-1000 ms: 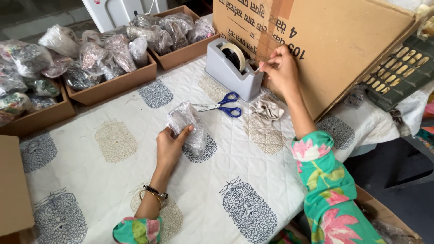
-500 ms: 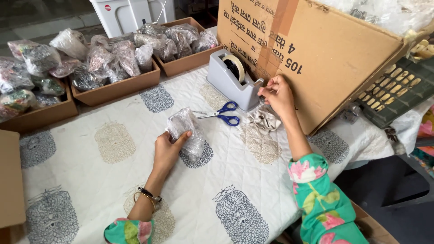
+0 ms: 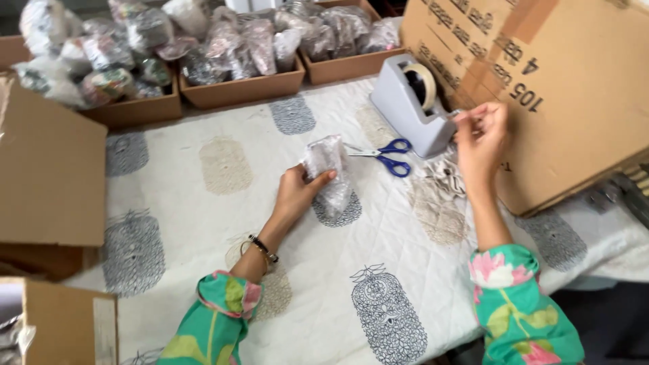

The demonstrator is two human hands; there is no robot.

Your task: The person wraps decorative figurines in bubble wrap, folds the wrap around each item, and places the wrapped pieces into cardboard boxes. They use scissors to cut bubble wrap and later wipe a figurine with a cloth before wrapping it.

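My left hand point(image 3: 296, 195) grips a small bundle wrapped in clear bubble wrap point(image 3: 328, 169), holding it down on the patterned white tablecloth point(image 3: 203, 223). My right hand point(image 3: 481, 134) is raised beside the grey tape dispenser point(image 3: 412, 105), its fingers pinching the end of the clear tape at the cutter. Blue-handled scissors point(image 3: 387, 157) lie between the two hands, just in front of the dispenser. A crumpled bit of cloth or wrap point(image 3: 446, 179) lies under my right wrist.
Shallow cardboard trays point(image 3: 243, 89) filled with several plastic-wrapped bundles line the far edge. A large cardboard box point(image 3: 561, 101) lies on its side at the right, behind my right hand. More cardboard boxes point(image 3: 47, 176) stand at the left.
The view has shifted left and closer. My right hand stays at the dispenser's cutter with the tape end. My left hand still holds the wrapped bundle on the cloth.
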